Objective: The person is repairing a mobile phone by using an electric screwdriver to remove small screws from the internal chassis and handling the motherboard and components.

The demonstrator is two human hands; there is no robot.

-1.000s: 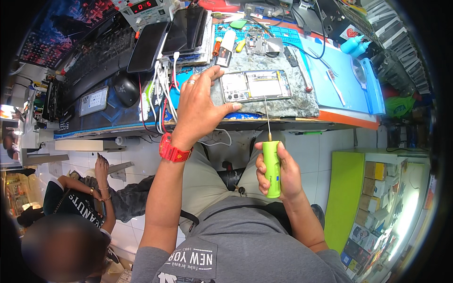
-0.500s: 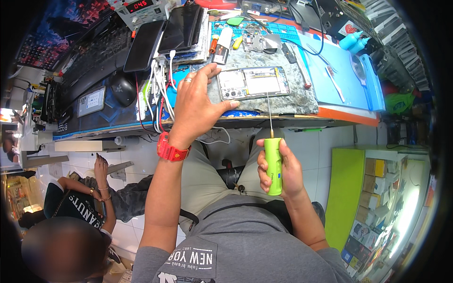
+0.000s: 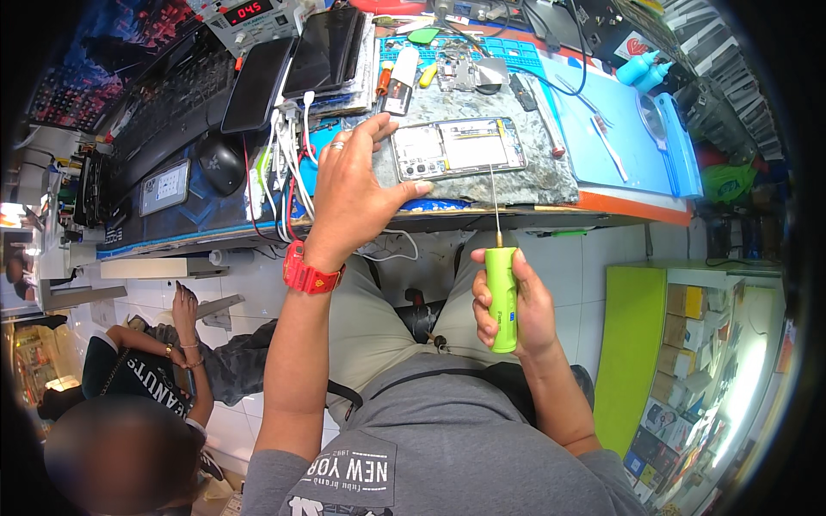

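An opened smartphone [image 3: 469, 150] lies on a grey marbled mat [image 3: 551, 176] near the bench's front edge, its inner parts bare. My left hand [image 3: 357, 185] braces the phone's left end, thumb at the near edge and fingers by the far corner. In my right hand [image 3: 535, 310] is a green cylindrical tool [image 3: 501, 297] with a brass-coloured collar and a long thin metal shaft, gripped below the bench edge. The shaft's tip reaches over the phone's near edge, by the large white area inside; whether it touches cannot be made out.
Beyond the phone are a white bottle [image 3: 401, 79], circuit parts [image 3: 456, 73] and a blue grid tray [image 3: 516, 53]. A toothbrush [image 3: 609, 148] lies on a blue sheet at right. White cables [image 3: 280, 163] and a mouse [image 3: 222, 162] are leftward. Another person [image 3: 138, 370] sits lower left.
The bench view has shifted slightly left. My right hand has moved the green tool slightly right, with its handle turned a little. My left hand stays at the phone's left end.
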